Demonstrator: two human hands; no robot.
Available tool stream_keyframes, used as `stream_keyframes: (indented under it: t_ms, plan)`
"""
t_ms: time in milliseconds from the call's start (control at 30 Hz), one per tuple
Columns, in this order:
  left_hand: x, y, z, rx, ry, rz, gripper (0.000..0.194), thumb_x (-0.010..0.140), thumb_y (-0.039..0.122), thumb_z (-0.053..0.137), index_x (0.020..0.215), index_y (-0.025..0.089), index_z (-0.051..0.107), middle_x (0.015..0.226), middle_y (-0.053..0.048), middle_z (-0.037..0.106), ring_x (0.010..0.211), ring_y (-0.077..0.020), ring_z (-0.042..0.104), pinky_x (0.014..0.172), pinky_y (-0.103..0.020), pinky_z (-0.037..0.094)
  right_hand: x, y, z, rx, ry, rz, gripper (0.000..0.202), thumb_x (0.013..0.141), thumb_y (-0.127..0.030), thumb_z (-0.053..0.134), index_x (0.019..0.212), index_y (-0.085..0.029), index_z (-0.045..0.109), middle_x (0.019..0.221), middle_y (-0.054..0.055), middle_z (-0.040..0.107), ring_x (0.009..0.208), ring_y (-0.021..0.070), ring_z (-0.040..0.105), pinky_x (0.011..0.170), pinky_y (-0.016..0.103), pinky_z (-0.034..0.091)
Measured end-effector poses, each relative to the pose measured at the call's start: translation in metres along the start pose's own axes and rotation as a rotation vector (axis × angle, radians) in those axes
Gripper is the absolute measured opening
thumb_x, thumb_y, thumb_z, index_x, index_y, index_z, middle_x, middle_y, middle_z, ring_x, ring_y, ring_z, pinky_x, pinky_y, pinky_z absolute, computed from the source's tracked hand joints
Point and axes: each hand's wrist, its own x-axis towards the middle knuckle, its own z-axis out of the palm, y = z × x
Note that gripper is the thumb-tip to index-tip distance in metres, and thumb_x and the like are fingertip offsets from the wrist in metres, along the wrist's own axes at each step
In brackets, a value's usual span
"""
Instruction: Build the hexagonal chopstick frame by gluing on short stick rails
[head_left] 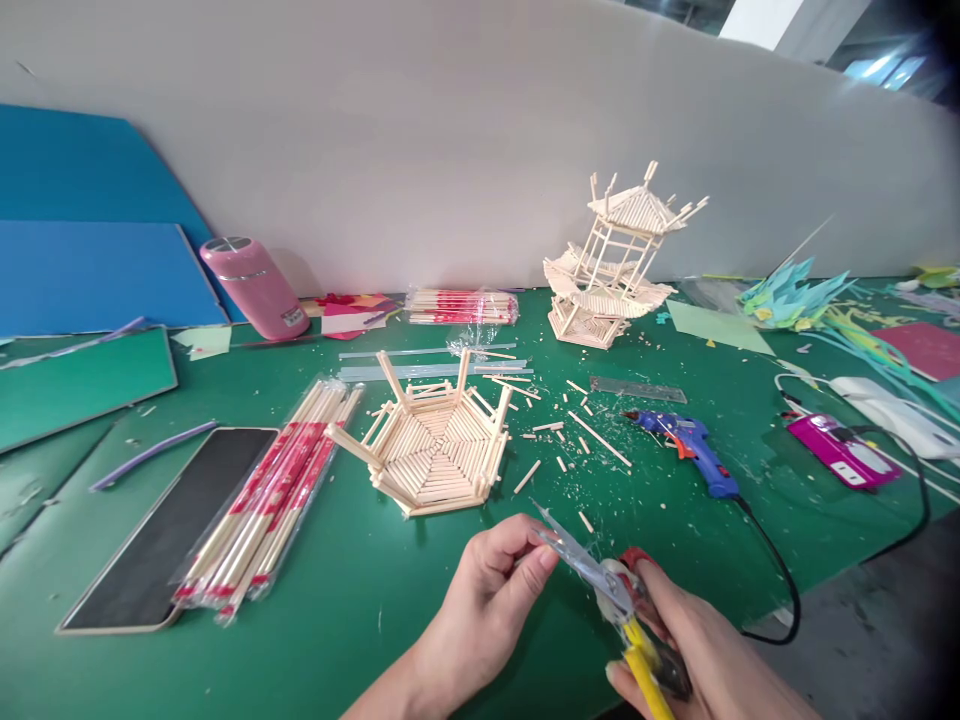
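Observation:
My right hand (697, 640) is closed around scissors (581, 560), their blades angled up and to the left. A yellow handle shows beside it, with dark and red parts partly covered by the fingers. My left hand (487, 600) pinches thumb against forefinger right at the blades; whatever lies between them is too small or hidden to tell. Beyond the left hand stands an octagon-like stick base (435, 460), built from wooden sticks with several posts rising from its rim. Short cut stick pieces (562, 465) lie scattered to its right.
A taller stick pavilion (619, 260) stands near the wall. On the right lie a blue glue gun (694, 450) with a cord and a magenta box (840, 450). Wrapped sticks (277, 490), a dark phone-like slab (172, 530) and a pink bottle (259, 290) are at left.

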Motion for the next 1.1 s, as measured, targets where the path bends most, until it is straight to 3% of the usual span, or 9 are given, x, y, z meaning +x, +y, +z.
stream_keyframes:
  t_ms: [300,433,533,733,900,1000,1100]
  plan:
    - [-0.003,0.008,0.004,0.008,-0.057,0.013,0.020,0.087,0.027,0.051,0.074,0.016,0.061,0.068,0.001,0.053,0.064,-0.0107,0.042,0.061,-0.021,0.035,-0.001,-0.003,0.004,-0.114,-0.126,0.084,0.023,0.073,-0.036,0.054,0.091,-0.022,0.050,0.071,0.003,0.064,0.064,0.0211,0.064,0.057,0.027,0.049]
    - [-0.002,0.010,0.005,-0.057,-0.067,-0.040,0.023,0.084,0.035,0.054,0.077,0.015,0.062,0.069,0.000,0.053,0.064,-0.0107,0.041,0.061,-0.022,0.033,0.005,0.002,0.003,-0.080,-0.127,0.128,0.021,0.077,-0.041,0.049,0.088,-0.023,0.047,0.073,0.003,0.064,0.067,0.0205,0.064,0.062,0.026,0.048]
    - [-0.002,0.009,0.005,-0.109,-0.060,-0.092,0.028,0.082,0.042,0.056,0.076,0.015,0.062,0.062,0.003,0.045,0.058,-0.0092,0.032,0.054,-0.022,0.026,0.009,0.013,0.000,-0.046,-0.084,0.181,0.027,0.077,-0.044,0.050,0.093,-0.023,0.045,0.075,0.003,0.065,0.068,0.0198,0.064,0.063,0.026,0.048]
    - [-0.002,0.000,0.002,-0.252,-0.075,-0.156,0.027,0.083,0.041,0.056,0.079,0.015,0.061,0.057,0.005,0.037,0.055,-0.0085,0.027,0.051,-0.023,0.019,0.017,0.029,-0.009,-0.051,0.109,0.204,0.035,0.075,-0.049,0.053,0.099,-0.025,0.048,0.080,0.001,0.067,0.073,0.0210,0.065,0.063,0.027,0.049]
    - [0.001,-0.002,0.004,-0.344,-0.055,-0.191,0.027,0.081,0.041,0.058,0.078,0.014,0.061,0.052,0.007,0.034,0.051,-0.0076,0.025,0.050,-0.024,0.018,0.011,0.030,-0.007,0.054,0.113,0.221,0.046,0.074,-0.052,0.053,0.109,-0.023,0.046,0.083,0.003,0.066,0.084,0.0224,0.064,0.066,0.027,0.050]
    - [0.003,-0.002,0.005,-0.398,-0.047,-0.197,0.026,0.081,0.040,0.058,0.077,0.014,0.061,0.051,0.007,0.034,0.049,-0.0070,0.024,0.049,-0.024,0.017,0.003,0.029,-0.002,0.118,0.119,0.184,0.056,0.072,-0.053,0.056,0.117,-0.021,0.046,0.096,0.007,0.065,0.095,0.0237,0.061,0.065,0.024,0.051]
    - [0.003,-0.003,0.004,-0.465,-0.057,-0.203,0.025,0.082,0.037,0.057,0.079,0.013,0.061,0.049,0.008,0.030,0.048,-0.0066,0.021,0.048,-0.024,0.015,0.001,0.026,-0.003,0.189,0.020,0.148,0.050,0.075,-0.050,0.054,0.116,-0.021,0.049,0.088,0.005,0.066,0.083,0.0209,0.064,0.060,0.022,0.051]
